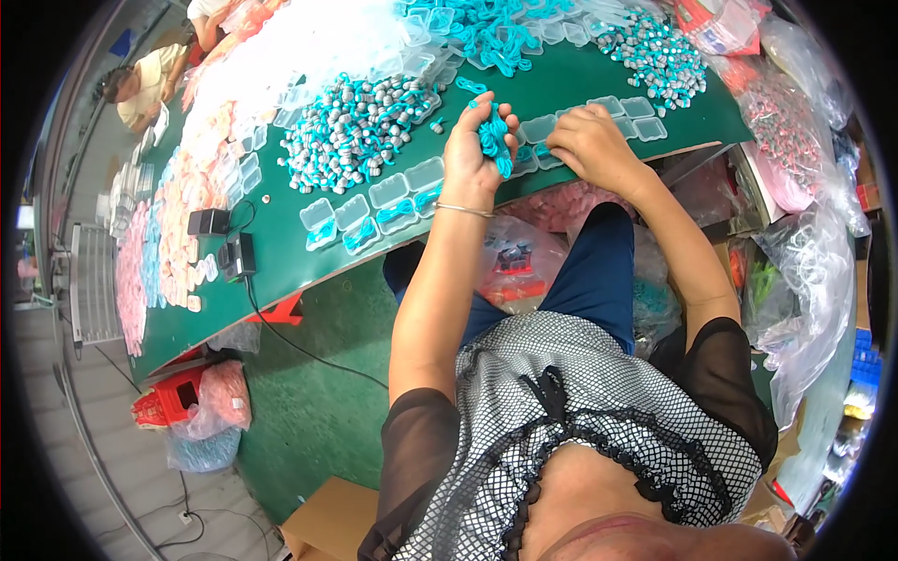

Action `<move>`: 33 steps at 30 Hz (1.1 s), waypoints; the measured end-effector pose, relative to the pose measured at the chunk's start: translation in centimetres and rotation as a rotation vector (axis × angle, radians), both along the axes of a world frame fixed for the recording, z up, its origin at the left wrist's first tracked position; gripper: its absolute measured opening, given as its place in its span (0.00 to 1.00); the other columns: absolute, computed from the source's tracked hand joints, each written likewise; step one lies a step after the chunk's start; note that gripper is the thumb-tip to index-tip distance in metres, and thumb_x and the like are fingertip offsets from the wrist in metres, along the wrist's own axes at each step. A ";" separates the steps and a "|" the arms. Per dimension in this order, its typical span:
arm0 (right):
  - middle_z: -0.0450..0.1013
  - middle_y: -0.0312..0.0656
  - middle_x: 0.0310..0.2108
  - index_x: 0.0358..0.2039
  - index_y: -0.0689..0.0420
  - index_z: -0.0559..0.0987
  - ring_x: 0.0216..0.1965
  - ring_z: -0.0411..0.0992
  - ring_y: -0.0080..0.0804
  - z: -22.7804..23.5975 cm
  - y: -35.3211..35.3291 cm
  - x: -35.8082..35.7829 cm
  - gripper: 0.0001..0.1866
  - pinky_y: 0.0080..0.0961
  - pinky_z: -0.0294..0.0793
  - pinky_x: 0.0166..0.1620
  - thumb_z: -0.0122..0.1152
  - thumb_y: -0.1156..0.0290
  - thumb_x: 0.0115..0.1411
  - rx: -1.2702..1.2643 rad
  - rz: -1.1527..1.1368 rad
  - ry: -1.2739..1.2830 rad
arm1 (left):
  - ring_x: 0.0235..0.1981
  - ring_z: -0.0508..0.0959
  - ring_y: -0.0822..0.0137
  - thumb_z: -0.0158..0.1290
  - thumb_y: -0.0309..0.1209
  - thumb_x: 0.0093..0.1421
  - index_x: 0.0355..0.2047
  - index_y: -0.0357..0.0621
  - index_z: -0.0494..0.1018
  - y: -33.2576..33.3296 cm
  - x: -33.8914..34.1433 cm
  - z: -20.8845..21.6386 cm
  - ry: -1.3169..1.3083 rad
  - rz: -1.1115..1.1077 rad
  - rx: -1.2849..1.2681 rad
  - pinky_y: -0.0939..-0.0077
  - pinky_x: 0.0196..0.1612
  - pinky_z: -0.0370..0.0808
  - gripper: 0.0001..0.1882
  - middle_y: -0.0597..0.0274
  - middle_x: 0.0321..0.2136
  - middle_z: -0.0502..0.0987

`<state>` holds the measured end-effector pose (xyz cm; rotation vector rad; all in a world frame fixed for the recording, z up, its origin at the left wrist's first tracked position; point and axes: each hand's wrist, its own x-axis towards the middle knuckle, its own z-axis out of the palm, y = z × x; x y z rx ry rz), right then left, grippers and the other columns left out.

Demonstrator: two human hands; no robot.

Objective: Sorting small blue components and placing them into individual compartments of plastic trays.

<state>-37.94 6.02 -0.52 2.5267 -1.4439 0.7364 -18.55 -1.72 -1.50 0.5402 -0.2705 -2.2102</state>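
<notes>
Teal cords in curled left hand; right hand at plastic boxes, grip hidden; might drop some, holding loosely.

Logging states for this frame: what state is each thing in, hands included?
Left hand: closed around cords, palm up.
Bundle of teal cords: held in left hand.
Right hand: fingers at the box row; grip unclear.
Four leftmost transparent plastic hinged boxes: lids open, teal cords inside.
Rightmost transparent plastic hinged box: lid open, no cord visible.
Small grey-and-teal pieces: loose, heaped on green tabletop.
</notes>
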 end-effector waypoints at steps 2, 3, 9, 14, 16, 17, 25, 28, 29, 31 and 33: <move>0.71 0.35 0.28 0.28 0.52 0.78 0.38 0.70 0.33 -0.1 0.1 -0.1 0.05 0.34 0.62 0.45 0.64 0.71 0.49 0.026 -0.027 -0.008 | 0.31 0.77 0.62 0.50 0.28 0.60 0.48 0.50 0.67 0.2 -0.5 0.1 -0.003 0.005 0.003 0.77 0.21 0.75 0.15 0.58 0.33 0.76; 0.71 0.35 0.28 0.28 0.52 0.78 0.38 0.70 0.33 0.3 0.1 0.2 0.05 0.34 0.62 0.45 0.64 0.71 0.49 0.024 -0.025 -0.008 | 0.29 0.77 0.62 0.49 0.30 0.61 0.48 0.50 0.67 0.1 -0.7 0.1 0.002 0.008 0.014 0.76 0.21 0.74 0.14 0.59 0.33 0.75; 0.74 0.38 0.29 0.35 0.56 0.77 0.31 0.73 0.32 3.4 1.2 2.7 0.12 0.27 0.70 0.37 0.66 0.69 0.50 0.199 0.106 -0.589 | 0.29 0.75 0.62 0.48 0.32 0.63 0.47 0.49 0.66 -1.0 -2.0 -0.4 0.059 0.045 0.101 0.70 0.26 0.74 0.12 0.60 0.33 0.74; 0.74 0.39 0.33 0.39 0.62 0.76 0.31 0.69 0.23 2.8 1.4 3.1 0.14 0.21 0.69 0.36 0.64 0.76 0.51 0.296 -0.011 -0.704 | 0.32 0.74 0.60 0.46 0.34 0.64 0.45 0.49 0.65 0.5 -5.0 1.1 -0.021 0.243 0.083 0.60 0.35 0.73 0.10 0.62 0.32 0.72; 0.75 0.37 0.35 0.41 0.63 0.76 0.32 0.69 0.20 2.6 0.9 2.3 0.13 0.19 0.70 0.36 0.61 0.78 0.54 0.309 -0.028 -0.771 | 0.32 0.73 0.60 0.46 0.35 0.64 0.43 0.47 0.65 0.1 -5.6 0.9 0.047 0.228 0.114 0.59 0.36 0.73 0.10 0.62 0.31 0.72; 0.75 0.37 0.35 0.41 0.63 0.76 0.32 0.69 0.20 2.5 0.8 2.0 0.13 0.19 0.70 0.36 0.61 0.78 0.54 0.304 -0.031 -0.772 | 0.32 0.73 0.60 0.46 0.35 0.64 0.42 0.46 0.65 0.0 -5.9 0.8 0.115 0.215 0.148 0.59 0.37 0.73 0.09 0.62 0.31 0.72; 0.73 0.30 0.27 0.38 0.62 0.77 0.29 0.68 0.13 1.9 0.8 -1.5 0.07 0.14 0.69 0.33 0.57 0.77 0.59 0.294 -0.083 -1.071 | 0.34 0.74 0.57 0.42 0.36 0.64 0.38 0.46 0.65 0.3 -8.0 2.1 0.072 0.253 0.278 0.56 0.42 0.74 0.09 0.56 0.34 0.73; 0.73 0.31 0.28 0.37 0.61 0.78 0.33 0.71 0.16 2.3 1.1 -3.1 0.06 0.16 0.69 0.36 0.58 0.76 0.59 0.312 -0.019 -1.242 | 0.34 0.75 0.57 0.42 0.37 0.63 0.38 0.46 0.66 -0.4 -8.4 1.8 0.085 0.281 0.387 0.60 0.36 0.77 0.09 0.55 0.34 0.73; 0.73 0.31 0.28 0.37 0.61 0.78 0.33 0.71 0.16 2.0 1.1 -4.0 0.06 0.16 0.69 0.36 0.58 0.76 0.59 0.309 -0.024 -1.243 | 0.33 0.75 0.57 0.43 0.37 0.63 0.38 0.46 0.66 -0.5 -8.1 1.7 0.084 0.266 0.352 0.62 0.34 0.77 0.09 0.55 0.33 0.73; 0.75 0.34 0.30 0.36 0.61 0.78 0.33 0.73 0.20 1.3 0.9 -5.9 0.07 0.20 0.70 0.36 0.59 0.75 0.57 0.221 -0.111 -0.839 | 0.31 0.75 0.58 0.43 0.37 0.63 0.37 0.46 0.66 -0.7 -7.7 1.8 0.080 0.249 0.317 0.64 0.32 0.77 0.09 0.55 0.32 0.74; 0.75 0.37 0.33 0.34 0.59 0.78 0.35 0.74 0.29 0.5 1.0 -6.8 0.07 0.27 0.70 0.39 0.61 0.74 0.53 0.180 -0.117 -0.704 | 0.29 0.76 0.59 0.43 0.36 0.63 0.37 0.47 0.66 -0.8 -7.6 1.7 0.072 0.240 0.300 0.65 0.30 0.77 0.08 0.56 0.30 0.74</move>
